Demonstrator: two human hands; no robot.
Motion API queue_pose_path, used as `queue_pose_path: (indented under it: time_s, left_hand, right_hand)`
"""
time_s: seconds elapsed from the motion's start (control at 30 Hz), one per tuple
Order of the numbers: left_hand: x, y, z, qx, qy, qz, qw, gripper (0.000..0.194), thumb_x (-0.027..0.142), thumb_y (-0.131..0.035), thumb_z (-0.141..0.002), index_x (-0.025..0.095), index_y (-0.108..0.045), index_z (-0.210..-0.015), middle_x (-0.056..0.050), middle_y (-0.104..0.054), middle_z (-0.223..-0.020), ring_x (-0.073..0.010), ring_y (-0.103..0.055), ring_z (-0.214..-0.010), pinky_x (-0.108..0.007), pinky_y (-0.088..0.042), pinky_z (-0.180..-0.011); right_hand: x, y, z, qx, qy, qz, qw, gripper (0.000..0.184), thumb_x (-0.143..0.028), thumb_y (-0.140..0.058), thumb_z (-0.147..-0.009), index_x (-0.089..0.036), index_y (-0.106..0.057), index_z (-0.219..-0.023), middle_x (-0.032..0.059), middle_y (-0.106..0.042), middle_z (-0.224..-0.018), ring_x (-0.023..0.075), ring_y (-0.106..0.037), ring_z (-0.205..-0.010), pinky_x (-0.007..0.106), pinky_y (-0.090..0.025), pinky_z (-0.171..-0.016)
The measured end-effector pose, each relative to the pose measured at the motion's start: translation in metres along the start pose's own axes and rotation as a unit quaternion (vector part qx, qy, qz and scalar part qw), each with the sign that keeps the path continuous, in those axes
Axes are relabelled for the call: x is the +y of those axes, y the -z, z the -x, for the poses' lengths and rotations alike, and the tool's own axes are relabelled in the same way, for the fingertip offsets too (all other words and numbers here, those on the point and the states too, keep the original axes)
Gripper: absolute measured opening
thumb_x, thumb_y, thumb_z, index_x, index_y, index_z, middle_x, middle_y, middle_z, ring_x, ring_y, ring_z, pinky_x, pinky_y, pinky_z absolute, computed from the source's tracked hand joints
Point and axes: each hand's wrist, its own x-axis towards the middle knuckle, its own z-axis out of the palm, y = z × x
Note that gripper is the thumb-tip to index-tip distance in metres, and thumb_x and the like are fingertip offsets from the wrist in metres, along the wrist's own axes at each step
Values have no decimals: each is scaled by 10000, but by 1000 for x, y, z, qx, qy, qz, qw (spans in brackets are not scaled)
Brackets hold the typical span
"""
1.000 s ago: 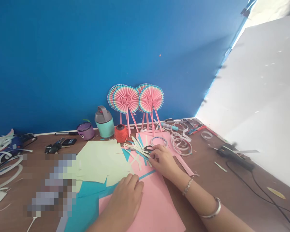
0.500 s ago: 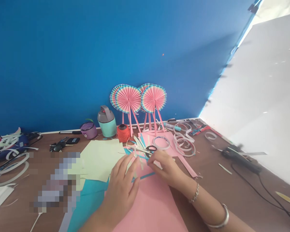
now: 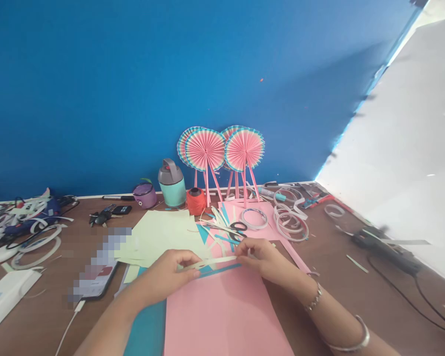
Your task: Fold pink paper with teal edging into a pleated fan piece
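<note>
My left hand (image 3: pixel 166 276) and my right hand (image 3: pixel 265 259) each pinch one end of a thin pale paper strip (image 3: pixel 215 261), held level just above a pink paper sheet (image 3: pixel 226 316). A teal sheet (image 3: pixel 146 331) lies under the pink one at its left. Pale green sheets (image 3: pixel 163 235) are spread beyond my left hand. A heap of cut paper strips (image 3: pixel 218 220) and black-handled scissors (image 3: pixel 235 228) lie just beyond my right hand.
Pink pleated paper fans (image 3: pixel 222 151) lean on the blue wall. Near them stand a teal bottle (image 3: pixel 171 184), a purple pot (image 3: pixel 144 195) and an orange thread spool (image 3: pixel 196 200). Tape rings (image 3: pixel 291 222) lie right, a phone (image 3: pixel 96 277) left, a glue gun (image 3: pixel 385 247) far right.
My left hand left the pink sheet and moved up to the strip. Both hands now pinch the strip's ends and have drawn it toward me from the heap.
</note>
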Motion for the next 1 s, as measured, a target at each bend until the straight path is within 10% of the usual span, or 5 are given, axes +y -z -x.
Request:
queue_pose_path:
  time_s: [0.4,1.0]
  left_hand:
    - [-20,29,6,-63,69,63,994,287,428,-542,-755,165,-655,-729,-37,-709,-717,-173,-601,-694,-260,-463,-665]
    - [-25,30,15,-88,160,-145,972,120,246,-467,-631,199,-572,-594,13,-686,-671,-156,-556,-623,-236,-333,-491]
  right_hand:
    - [14,6,0,-71,-47,-50,995,158,-224,-539,-777,-157,-681,-801,25,-642,-791,144,-529,-703,237,-375,-619]
    - [10,-20,-3,-88,-33,47,994,221,-84,-464,-701,-166,-632,-819,-18,-557,-661,104,-470,-591,195,-318,-519]
